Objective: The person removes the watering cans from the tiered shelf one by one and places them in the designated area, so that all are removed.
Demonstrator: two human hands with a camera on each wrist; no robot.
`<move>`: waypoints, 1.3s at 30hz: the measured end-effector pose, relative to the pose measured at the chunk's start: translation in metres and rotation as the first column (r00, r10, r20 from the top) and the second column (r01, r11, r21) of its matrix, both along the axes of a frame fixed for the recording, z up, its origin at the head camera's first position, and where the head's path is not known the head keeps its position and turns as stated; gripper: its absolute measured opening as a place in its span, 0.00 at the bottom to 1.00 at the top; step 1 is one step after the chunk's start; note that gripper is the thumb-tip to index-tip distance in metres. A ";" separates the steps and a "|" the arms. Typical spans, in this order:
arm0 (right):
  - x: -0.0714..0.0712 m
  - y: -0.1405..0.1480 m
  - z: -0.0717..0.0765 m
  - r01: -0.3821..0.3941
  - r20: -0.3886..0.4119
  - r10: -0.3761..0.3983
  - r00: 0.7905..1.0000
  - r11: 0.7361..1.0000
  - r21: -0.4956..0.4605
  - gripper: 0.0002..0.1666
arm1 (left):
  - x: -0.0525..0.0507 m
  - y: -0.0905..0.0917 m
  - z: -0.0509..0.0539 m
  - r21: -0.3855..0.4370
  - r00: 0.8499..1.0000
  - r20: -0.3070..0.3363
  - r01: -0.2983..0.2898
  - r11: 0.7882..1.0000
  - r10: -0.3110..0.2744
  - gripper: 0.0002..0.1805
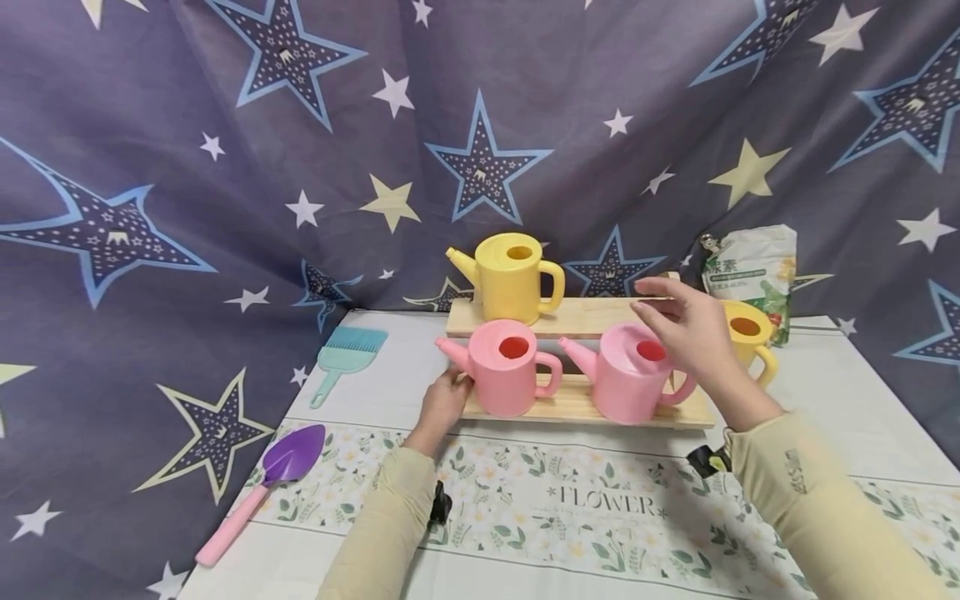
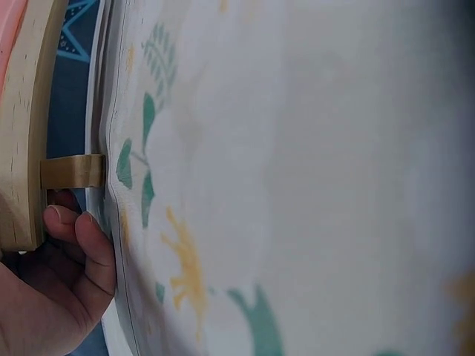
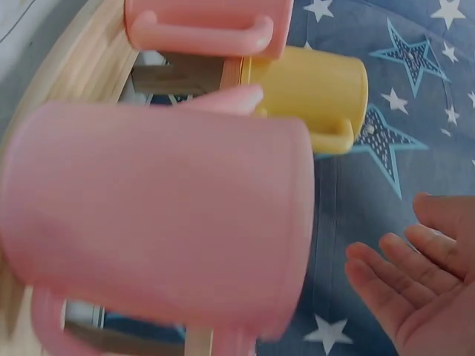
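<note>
A two-step wooden stand [image 1: 581, 317] bears a yellow watering can [image 1: 510, 279] on its upper board. Two pink watering cans, a left one [image 1: 501, 375] and a right one [image 1: 622, 383], stand on the lower board. My left hand [image 1: 444, 408] grips the lower board's left end; in the left wrist view its fingers [image 2: 95, 256] curl beneath the wood. Above the right pink can, my right hand [image 1: 693, 329] hangs with loosely extended fingers and holds nothing. Behind that hand is a second yellow watering can [image 1: 750, 329], partly hidden; what it rests on I cannot tell.
A white bag with a plant print [image 1: 753, 271] stands at the back right. On the left lie a teal brush with dustpan [image 1: 348, 350] and a purple trowel with a pink handle [image 1: 292, 454]. A star-patterned curtain [image 1: 570, 100] hangs behind the flower-printed tablecloth [image 1: 555, 525].
</note>
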State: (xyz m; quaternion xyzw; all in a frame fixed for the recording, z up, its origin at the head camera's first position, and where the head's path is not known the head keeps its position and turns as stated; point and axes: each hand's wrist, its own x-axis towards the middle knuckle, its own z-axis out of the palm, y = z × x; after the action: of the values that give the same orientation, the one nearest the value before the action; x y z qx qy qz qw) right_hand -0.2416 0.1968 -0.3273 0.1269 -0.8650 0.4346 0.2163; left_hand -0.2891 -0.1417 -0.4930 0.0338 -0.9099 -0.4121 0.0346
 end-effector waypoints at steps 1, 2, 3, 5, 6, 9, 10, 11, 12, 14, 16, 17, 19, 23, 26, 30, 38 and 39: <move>-0.003 -0.004 0.001 -0.015 0.014 0.015 1.000 1.000 0.004 0.20 | 0.000 0.000 0.000 -0.004 1.000 -0.005 0.001 1.000 -0.001 0.22; -0.006 -0.008 0.001 -0.031 0.025 0.031 0.999 0.999 0.006 0.20 | -0.001 0.000 -0.001 -0.008 1.000 -0.010 0.002 1.000 -0.002 0.22; -0.008 -0.012 0.002 -0.043 0.026 0.043 0.999 0.999 0.012 0.20 | -0.001 0.000 -0.001 -0.008 1.000 -0.013 0.004 1.000 -0.004 0.22; -0.014 -0.019 0.003 -0.074 0.035 0.074 0.997 0.997 0.014 0.21 | -0.001 0.000 -0.001 -0.012 1.000 -0.019 0.005 1.000 -0.006 0.22; -0.016 -0.022 0.003 -0.086 0.044 0.085 0.995 0.996 0.013 0.21 | 0.000 0.000 0.000 -0.011 1.000 -0.019 0.005 1.000 -0.005 0.22; -0.023 -0.031 0.003 -0.118 0.058 0.117 0.991 0.993 0.013 0.21 | 0.001 0.000 0.001 -0.007 1.000 -0.023 0.004 1.000 -0.004 0.22; -0.025 -0.033 0.003 -0.126 0.073 0.125 0.990 0.992 0.014 0.21 | 0.001 0.000 0.001 -0.005 1.000 -0.025 0.003 1.000 -0.003 0.22; -0.027 -0.036 0.003 -0.131 0.088 0.129 0.988 0.991 0.019 0.22 | 0.001 0.001 0.002 -0.004 1.000 -0.026 0.002 1.000 -0.002 0.22; -0.029 -0.038 0.003 -0.132 0.102 0.129 0.986 0.991 0.023 0.22 | 0.001 0.001 0.002 -0.004 1.000 -0.027 0.001 1.000 -0.001 0.22; -0.033 -0.042 0.003 -0.132 0.129 0.127 0.983 0.991 0.035 0.24 | 0.001 0.001 0.002 -0.010 1.000 -0.029 0.000 1.000 0.000 0.22; -0.036 -0.047 0.004 -0.133 0.165 0.124 0.978 0.990 0.042 0.26 | 0.001 0.000 0.002 -0.012 1.000 -0.028 -0.001 1.000 0.000 0.22; -0.038 -0.049 0.004 -0.132 0.180 0.121 0.976 0.990 0.050 0.26 | 0.001 0.000 0.002 -0.013 1.000 -0.028 0.000 1.000 0.000 0.21; -0.041 -0.053 0.004 -0.129 0.204 0.113 0.972 0.989 0.067 0.28 | 0.002 0.000 0.003 -0.017 1.000 -0.028 0.000 1.000 -0.001 0.21; -0.047 -0.059 0.003 -0.122 0.233 0.097 0.968 0.988 0.096 0.31 | 0.002 0.000 0.004 -0.012 1.000 -0.023 -0.001 1.000 0.001 0.21; -0.051 -0.063 0.002 -0.128 0.247 0.098 0.964 0.985 0.112 0.34 | 0.003 0.000 0.004 -0.005 1.000 -0.016 -0.003 1.000 0.003 0.22; -0.055 -0.066 0.000 -0.150 0.260 0.113 0.959 0.981 0.125 0.37 | 0.002 0.001 0.003 -0.001 1.000 -0.015 -0.008 1.000 0.008 0.22; -0.057 -0.074 -0.003 -0.137 0.222 0.101 0.970 0.979 0.154 0.37 | 0.001 0.001 0.000 -0.017 1.000 -0.020 -0.011 1.000 0.011 0.22; -0.057 -0.076 -0.004 -0.125 0.216 0.089 0.972 0.979 0.158 0.36 | 0.001 0.001 0.000 -0.017 1.000 -0.020 -0.012 1.000 0.012 0.22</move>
State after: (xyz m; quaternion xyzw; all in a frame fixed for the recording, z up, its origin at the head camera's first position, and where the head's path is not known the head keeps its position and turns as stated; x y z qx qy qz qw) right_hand -0.2985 0.1211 -0.3310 0.1456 -0.9087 0.3808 0.0893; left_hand -0.2883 -0.1410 -0.4929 0.0349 -0.9128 -0.4042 0.0463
